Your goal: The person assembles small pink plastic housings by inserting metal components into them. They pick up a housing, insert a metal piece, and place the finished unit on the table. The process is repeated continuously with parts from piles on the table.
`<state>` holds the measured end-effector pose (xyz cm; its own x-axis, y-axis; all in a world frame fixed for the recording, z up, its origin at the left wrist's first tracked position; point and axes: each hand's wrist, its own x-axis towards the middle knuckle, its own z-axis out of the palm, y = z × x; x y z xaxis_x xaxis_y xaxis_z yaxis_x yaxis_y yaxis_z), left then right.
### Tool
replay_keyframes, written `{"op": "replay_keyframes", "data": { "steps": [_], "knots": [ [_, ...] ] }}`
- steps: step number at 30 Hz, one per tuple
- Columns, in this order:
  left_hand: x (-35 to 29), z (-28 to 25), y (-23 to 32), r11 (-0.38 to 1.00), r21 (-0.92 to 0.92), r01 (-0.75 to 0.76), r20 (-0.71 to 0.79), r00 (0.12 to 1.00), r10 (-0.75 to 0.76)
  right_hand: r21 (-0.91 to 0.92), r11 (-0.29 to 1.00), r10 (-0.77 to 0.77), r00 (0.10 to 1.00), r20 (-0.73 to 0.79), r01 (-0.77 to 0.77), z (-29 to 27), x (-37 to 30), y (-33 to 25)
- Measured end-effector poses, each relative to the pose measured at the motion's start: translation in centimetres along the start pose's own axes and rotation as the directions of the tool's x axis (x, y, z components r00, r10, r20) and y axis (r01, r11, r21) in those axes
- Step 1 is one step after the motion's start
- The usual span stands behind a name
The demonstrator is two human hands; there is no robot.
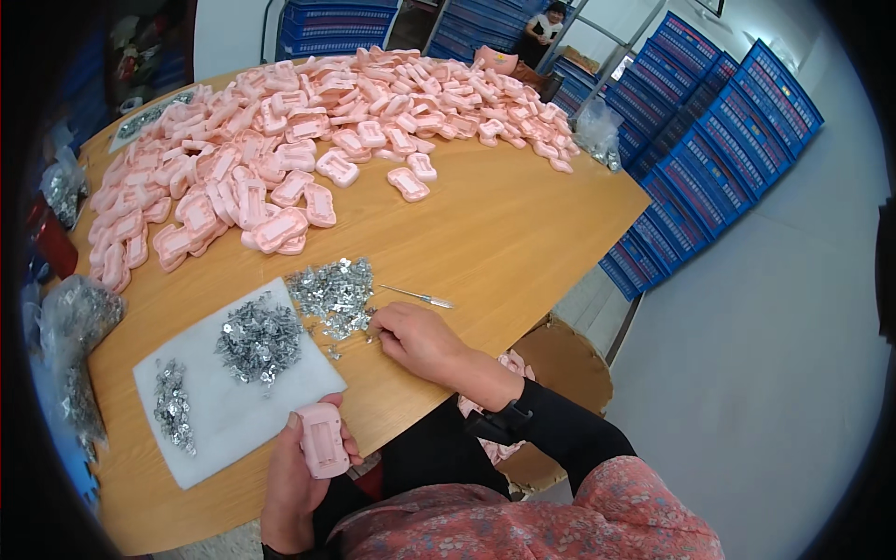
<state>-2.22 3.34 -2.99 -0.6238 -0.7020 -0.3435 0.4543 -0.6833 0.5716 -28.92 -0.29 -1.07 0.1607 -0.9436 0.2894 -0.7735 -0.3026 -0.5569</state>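
My left hand (297, 476) holds a pink plastic casing (324, 441) near the table's front edge, its recessed side with a long slot turned up. My right hand (417, 343) rests low over the table, fingers bent together at the right edge of a pile of small silvery metal pieces (334, 294); whatever the fingertips pinch is hidden. Just beyond that hand lies a thin pointed metal tool (420, 296). To the left a white foam sheet (210, 443) carries a dark heap of metal pieces (261, 338) and a narrower strip of metal pieces (174, 408).
A large heap of pink casings (280, 131) covers the far part of the wooden table (504, 224). Bags of metal parts (84, 317) stand along the left edge. Blue crates (719, 149) are stacked at right. A cardboard container (569, 369) sits below the table; another person (541, 33) is far back.
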Motion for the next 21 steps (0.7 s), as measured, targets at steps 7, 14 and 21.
{"op": "replay_keyframes", "data": {
  "steps": [7, 14, 21],
  "knots": [
    [0.1, -0.1, -0.2, 1.000, 0.003, -0.007, -0.005, 1.000, 0.007, 0.062, 0.994, 0.093, 0.996, -0.014, -0.092, -1.0, 0.1, -1.1],
    [-0.1, -0.8, -0.7, 0.998, 0.000, -0.068, 0.095, 0.993, 0.068, 0.031, 0.999, 0.022, 0.996, -0.083, -0.020, -0.7, 0.0, -0.9],
    [-0.4, -0.2, -0.3, 0.990, 0.101, -0.096, 0.078, 0.993, 0.089, 0.038, 0.999, 0.010, 0.995, -0.101, -0.006, -1.3, -0.6, -1.2]
  ]
}}
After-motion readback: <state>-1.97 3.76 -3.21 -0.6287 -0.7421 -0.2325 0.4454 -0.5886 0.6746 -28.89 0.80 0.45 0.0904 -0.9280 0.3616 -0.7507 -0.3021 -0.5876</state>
